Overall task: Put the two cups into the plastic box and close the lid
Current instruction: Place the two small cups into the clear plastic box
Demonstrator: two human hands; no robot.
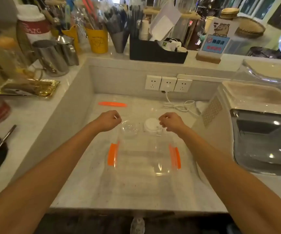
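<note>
While both loosely curled hands, left [108,121] and right [171,122], hover apparently empty, the clear domed cup [129,128] and white-lidded cup [152,125] must be grasped and lowered into the orange-latched transparent plastic box [144,159].

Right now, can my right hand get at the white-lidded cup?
Probably yes. The right hand is already beside the white-lidded cup, fingers curled near its lid, and nothing sits between them. The clear cup stands apart on its other side.
</note>
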